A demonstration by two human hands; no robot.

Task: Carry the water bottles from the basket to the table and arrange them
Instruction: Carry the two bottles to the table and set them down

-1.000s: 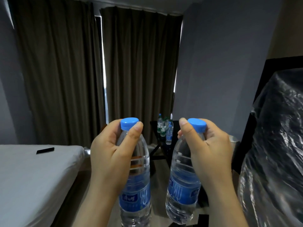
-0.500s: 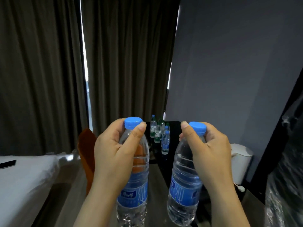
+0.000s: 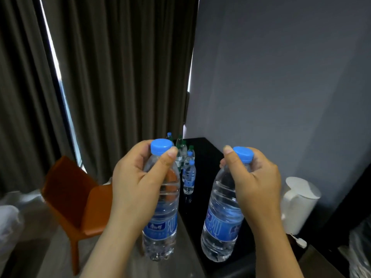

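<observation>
Fingers (image 3: 139,151) of left hand (image 3: 132,187) clamp upright left bottle (image 3: 162,223), right hand (image 3: 259,187) the tilted right bottle (image 3: 220,223), caps up.

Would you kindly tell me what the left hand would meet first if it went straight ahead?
Probably the cluster of bottles standing on the black table, just beyond the left hand and the bottle it grips; depth is hard to judge.

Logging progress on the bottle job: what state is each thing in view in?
left hand, grips left bottle by its neck
right hand, grips right bottle by its neck
left bottle, capped, upright, held in the air
right bottle, capped, slightly tilted, held in the air
bottles on the table, capped, standing upright
curtains, nearly drawn
</observation>
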